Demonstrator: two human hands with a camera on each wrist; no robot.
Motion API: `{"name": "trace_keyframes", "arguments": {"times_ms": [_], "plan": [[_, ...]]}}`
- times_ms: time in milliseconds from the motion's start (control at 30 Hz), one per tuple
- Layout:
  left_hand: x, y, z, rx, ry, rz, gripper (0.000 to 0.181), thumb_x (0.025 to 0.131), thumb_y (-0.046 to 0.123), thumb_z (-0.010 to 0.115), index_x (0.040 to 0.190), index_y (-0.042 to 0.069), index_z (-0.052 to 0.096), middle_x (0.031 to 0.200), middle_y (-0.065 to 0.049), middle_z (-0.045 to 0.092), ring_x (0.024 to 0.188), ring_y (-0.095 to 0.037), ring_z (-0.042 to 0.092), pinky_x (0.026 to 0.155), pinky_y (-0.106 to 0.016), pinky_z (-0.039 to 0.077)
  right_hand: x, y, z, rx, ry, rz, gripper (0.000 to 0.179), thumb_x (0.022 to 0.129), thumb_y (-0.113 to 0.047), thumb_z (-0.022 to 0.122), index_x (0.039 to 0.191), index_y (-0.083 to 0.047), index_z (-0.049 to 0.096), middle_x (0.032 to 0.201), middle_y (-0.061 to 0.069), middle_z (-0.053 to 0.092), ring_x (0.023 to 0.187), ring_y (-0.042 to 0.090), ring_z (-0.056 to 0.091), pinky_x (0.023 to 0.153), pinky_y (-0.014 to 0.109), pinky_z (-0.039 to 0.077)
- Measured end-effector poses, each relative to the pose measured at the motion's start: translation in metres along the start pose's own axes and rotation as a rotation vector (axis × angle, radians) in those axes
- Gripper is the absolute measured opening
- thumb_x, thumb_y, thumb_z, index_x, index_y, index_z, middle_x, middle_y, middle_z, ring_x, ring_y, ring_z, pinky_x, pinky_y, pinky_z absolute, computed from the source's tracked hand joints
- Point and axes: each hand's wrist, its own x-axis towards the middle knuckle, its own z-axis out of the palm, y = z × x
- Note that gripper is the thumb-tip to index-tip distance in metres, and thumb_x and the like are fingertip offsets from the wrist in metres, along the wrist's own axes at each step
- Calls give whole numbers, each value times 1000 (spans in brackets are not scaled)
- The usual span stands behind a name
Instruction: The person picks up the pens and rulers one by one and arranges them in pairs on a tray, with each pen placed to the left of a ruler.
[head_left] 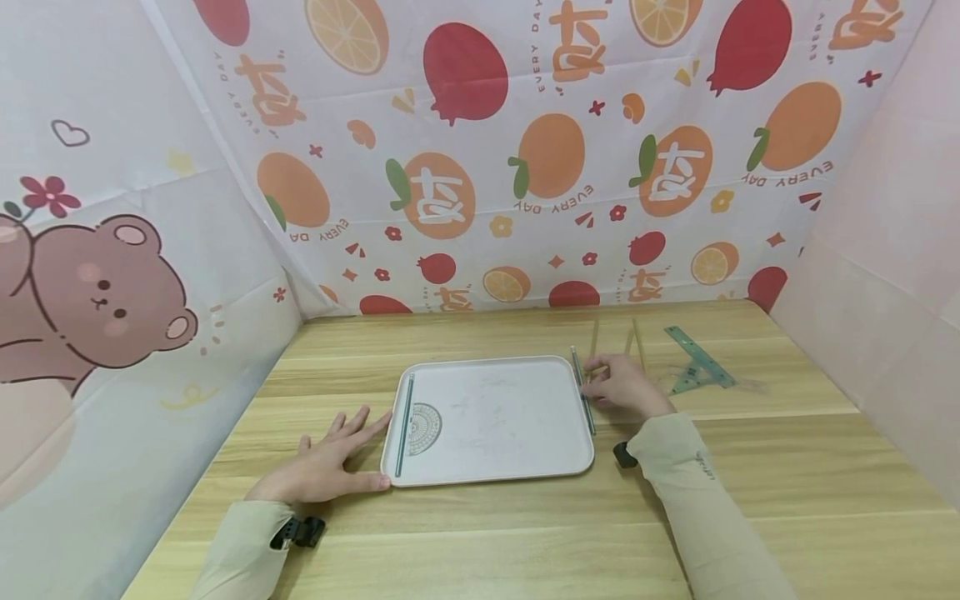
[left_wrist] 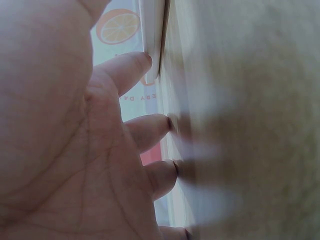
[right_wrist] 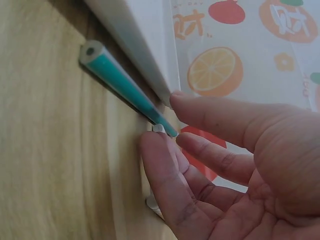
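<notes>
My left hand [head_left: 326, 467] rests on the table with fingers spread, its thumb tip and a fingertip at the left side of a white tray [head_left: 502, 421]. Inside the tray, along that side, lie a teal pencil [head_left: 406, 421] and a clear half-round protractor [head_left: 427, 429]. Just outside the tray's right side a second teal pencil [right_wrist: 120, 82] lies on the table. My right hand [head_left: 621, 386] is over it, fingers loosely bent and apart, thumb close by the tray rim in the right wrist view. A thin stick's pale end [right_wrist: 159, 128] shows beside a fingertip.
Thin wood-coloured sticks [head_left: 638, 337] lie beyond my right hand. To their right are a teal ruler [head_left: 701, 357] and a green set square [head_left: 690, 381], partly overlapping. A printed fruit curtain [head_left: 480, 167] hangs behind the wooden table [head_left: 480, 533].
</notes>
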Motion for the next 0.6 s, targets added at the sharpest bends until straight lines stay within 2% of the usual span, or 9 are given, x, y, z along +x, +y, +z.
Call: {"name": "trace_keyframes", "arguments": {"times_ms": [200, 400, 600], "plan": [[0, 0, 1, -8, -6, -3, 104, 88, 65, 79, 172, 29, 29, 178, -30, 12, 158, -68, 2, 103, -99, -2, 0, 0, 3, -50, 21, -13, 44, 96, -4, 77, 136, 6, 63, 101, 16, 71, 82, 17, 70, 75, 30, 65], [1, -1, 1, -10, -5, -3, 104, 88, 65, 79, 172, 30, 29, 178, -29, 12, 159, -66, 1, 104, -99, -2, 0, -4, 5, -146, 58, 0, 40, 94, -6, 79, 132, 2, 67, 93, 11, 69, 69, 17, 69, 64, 26, 58], [1, -1, 1, -16, -9, -8, 103, 88, 64, 80, 172, 30, 29, 178, -28, 11, 159, -66, 0, 104, -98, -3, -1, -6, 7, -171, 76, -1, 39, 94, -7, 79, 130, 2, 69, 91, 10, 69, 66, 16, 68, 62, 25, 55]]}}
